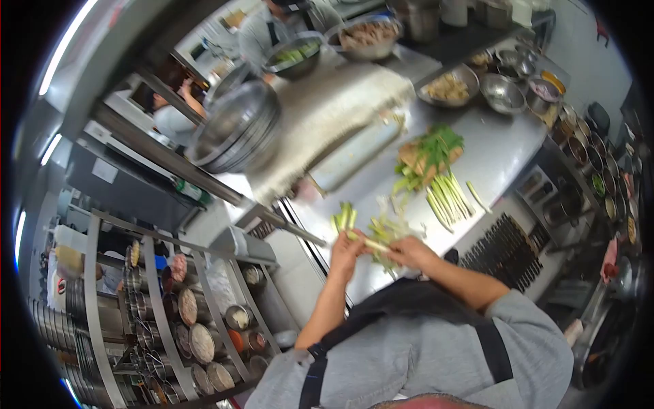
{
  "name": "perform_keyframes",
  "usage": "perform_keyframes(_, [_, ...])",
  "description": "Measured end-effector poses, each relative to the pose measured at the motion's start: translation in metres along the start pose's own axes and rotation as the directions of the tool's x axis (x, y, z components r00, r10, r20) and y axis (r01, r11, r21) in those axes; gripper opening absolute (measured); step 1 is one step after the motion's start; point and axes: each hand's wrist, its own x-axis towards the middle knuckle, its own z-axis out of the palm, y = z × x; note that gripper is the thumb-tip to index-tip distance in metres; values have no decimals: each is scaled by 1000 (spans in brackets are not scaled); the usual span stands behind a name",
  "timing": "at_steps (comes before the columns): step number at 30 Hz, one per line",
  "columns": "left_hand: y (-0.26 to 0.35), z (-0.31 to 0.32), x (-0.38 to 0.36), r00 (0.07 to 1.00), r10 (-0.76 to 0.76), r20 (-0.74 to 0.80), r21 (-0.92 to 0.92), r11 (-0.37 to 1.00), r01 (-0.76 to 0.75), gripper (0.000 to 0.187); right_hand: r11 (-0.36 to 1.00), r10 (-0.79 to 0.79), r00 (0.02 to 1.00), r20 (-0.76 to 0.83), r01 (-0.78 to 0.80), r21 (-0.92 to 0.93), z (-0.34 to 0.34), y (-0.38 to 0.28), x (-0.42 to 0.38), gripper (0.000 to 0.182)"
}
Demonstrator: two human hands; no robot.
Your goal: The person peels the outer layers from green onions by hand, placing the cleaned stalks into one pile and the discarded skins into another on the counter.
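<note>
My left hand (347, 249) and my right hand (407, 249) both grip one pale green-onion stalk (370, 243) just above the steel counter (497, 146). Trimmed scraps and loose stalks (385, 229) lie under and around my hands, and a short bunch (345, 217) rests just beyond my left hand. Farther out, a row of cleaned green onions (447, 197) lies on the counter. Behind it, a round wooden board (428, 155) carries leafy greens.
A stack of steel bowls (235, 126) stands at the far left of the counter beside a flat tray (353, 158). Bowls of food (448, 86) and an empty steel bowl (503, 93) sit at the back. Two other people (271, 27) work beyond. Shelves of lidded containers (194, 320) fill the left.
</note>
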Motion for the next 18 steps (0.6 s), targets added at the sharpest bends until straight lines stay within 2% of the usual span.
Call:
perform_keyframes(1, [-2,-4,2,1000,21,2,-13,1000,-21,20,997,-19,999,-27,17,-80,1,11,-1,28])
perform_keyframes(2, [2,-6,1,1000,6,-17,-9,1000,-6,20,997,-33,999,-27,31,-63,-1,21,-3,27])
perform_keyframes(3, [9,-8,1,999,-5,-34,-2,1000,5,20,989,-126,984,-128,115,-90,0,36,-6,26])
perform_keyframes(4, [14,-9,0,996,-3,-87,24,1000,6,20,990,-76,988,-132,58,-131,-9,39,-11,27])
perform_keyframes(5, [16,-13,-2,990,7,-139,53,999,0,21,995,74,986,-151,-83,-57,-21,33,-18,27])
perform_keyframes(6, [15,-21,-4,987,8,-161,52,999,0,22,947,299,951,-84,-285,149,-31,41,-20,27])
perform_keyframes(8, [11,-33,-6,982,3,-188,44,999,5,24,910,401,883,-242,-356,211,-52,62,-27,27])
perform_keyframes(9, [8,-41,-8,979,-1,-202,61,998,14,23,906,422,846,-326,-382,181,-64,73,-29,29])
perform_keyframes(10, [5,-46,-10,976,-3,-218,79,997,21,23,928,359,806,-470,-360,90,-71,92,-30,31])
perform_keyframes(11, [2,-49,-11,973,-11,-232,74,997,29,23,911,362,756,-545,-412,34,-79,110,-30,31])
perform_keyframes(12, [1,-52,-11,972,-22,-235,167,984,63,26,866,394,702,-593,-499,-16,-91,100,-30,33])
perform_keyframes(13, [0,-55,-11,970,-33,-240,259,961,97,30,829,286,710,-643,-520,-205,-96,109,-30,31])
perform_keyframes(16, [-11,-66,-4,964,-38,-265,379,915,140,31,820,273,723,-635,-519,-239,-100,131,-28,28])
perform_keyframes(18, [-17,-70,-1,964,-22,-264,433,891,139,31,737,306,709,-636,-599,-313,-104,138,-27,28])
